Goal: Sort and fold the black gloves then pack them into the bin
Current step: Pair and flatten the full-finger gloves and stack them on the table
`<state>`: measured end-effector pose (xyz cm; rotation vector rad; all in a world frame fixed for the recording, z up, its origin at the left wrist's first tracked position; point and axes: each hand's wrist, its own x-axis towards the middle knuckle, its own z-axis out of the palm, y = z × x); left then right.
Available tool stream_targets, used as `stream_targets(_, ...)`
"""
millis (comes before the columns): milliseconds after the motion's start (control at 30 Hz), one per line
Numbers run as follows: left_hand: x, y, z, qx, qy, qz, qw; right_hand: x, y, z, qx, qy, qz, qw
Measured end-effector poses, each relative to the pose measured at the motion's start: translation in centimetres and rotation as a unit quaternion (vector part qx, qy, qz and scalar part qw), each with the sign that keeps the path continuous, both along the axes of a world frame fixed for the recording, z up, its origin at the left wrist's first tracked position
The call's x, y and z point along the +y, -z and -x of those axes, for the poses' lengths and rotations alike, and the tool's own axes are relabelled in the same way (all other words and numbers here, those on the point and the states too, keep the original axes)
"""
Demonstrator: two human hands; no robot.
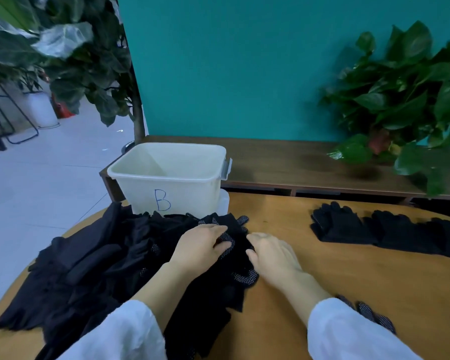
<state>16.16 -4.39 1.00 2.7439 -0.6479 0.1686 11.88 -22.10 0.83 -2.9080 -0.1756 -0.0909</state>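
Note:
A large heap of black gloves [94, 261] covers the left half of the wooden table [348, 276]. My left hand [200, 245] rests on the heap's right edge and pinches a black glove with white grip dots [229, 245]. My right hand [270, 255] lies beside it, its fingers curled onto the same glove. A white bin marked "B" [172, 175] stands empty behind the heap. A row of folded black gloves [374, 227] lies at the table's right. One dotted glove [374, 315] peeks out under my right sleeve.
A dark wooden shelf [309, 165] runs behind the table against a teal wall. A leafy potted plant [400, 105] stands at its right end. More plants [70, 61] and a metal rack [5, 120] stand on the tiled floor at left.

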Motion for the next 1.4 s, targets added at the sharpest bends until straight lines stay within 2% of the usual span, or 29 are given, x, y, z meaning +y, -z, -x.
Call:
stream_targets(200, -2.3, 2.7, -2.6, -0.016, -0.020, -0.030, 0.999, -0.6, 1.9, -3.6, -0.014, -0.005, -0.003, 1.000)
stream_targets(400, -3.1, 3.9, -3.1, -0.080, -0.053, 0.024, 0.995, -1.3, 2.7, -4.4, -0.020, -0.006, -0.009, 1.000)
stream_targets(533, -2.9, 3.3, -2.6, -0.096, -0.050, 0.037, 0.993, -1.7, 1.6, -3.5, -0.027, -0.005, 0.002, 1.000)
stream_targets(700, -2.9, -0.6, -0.4, -0.093, -0.040, 0.114, 0.988, -1.9, -1.7, -1.4, -0.048, -0.004, 0.000, 0.999)
stream_targets(800, -2.5, -3.7, 1.3, -0.046, -0.049, 0.184, 0.981, -1.9, -4.1, 0.1, -0.066, 0.002, -0.021, 0.998)
stream_targets(900, -2.2, -6.6, 3.2, 0.022, -0.026, 0.320, 0.947, -1.9, -6.4, 1.7, -0.100, 0.029, -0.062, 0.993)
stream_targets(1033, -2.1, -10.2, 5.9, 0.069, 0.000, 0.423, 0.903, -2.3, -9.2, 4.0, -0.135, 0.057, -0.121, 0.982)
stream_targets(1100, -2.0, -11.7, 7.4, 0.088, 0.015, 0.452, 0.888, -2.7, -10.4, 5.1, -0.140, 0.048, -0.168, 0.975)
stream_targets(1167, -1.9, -12.9, 9.0, 0.121, 0.021, 0.473, 0.873, -3.1, -11.3, 6.5, -0.125, 0.024, -0.295, 0.947)
stream_targets(1233, -1.7, -13.7, 10.4, 0.161, 0.031, 0.478, 0.863, -3.6, -12.5, 8.0, -0.072, 0.014, -0.404, 0.912)
stream_targets(1300, -1.3, -13.7, 11.3, 0.197, 0.044, 0.466, 0.861, -4.3, -13.6, 9.9, -0.036, -0.001, -0.435, 0.900)
stream_targets(1400, -1.6, -13.2, 13.1, 0.231, 0.056, 0.432, 0.870, -5.5, -14.5, 12.8, 0.011, -0.034, -0.433, 0.901)
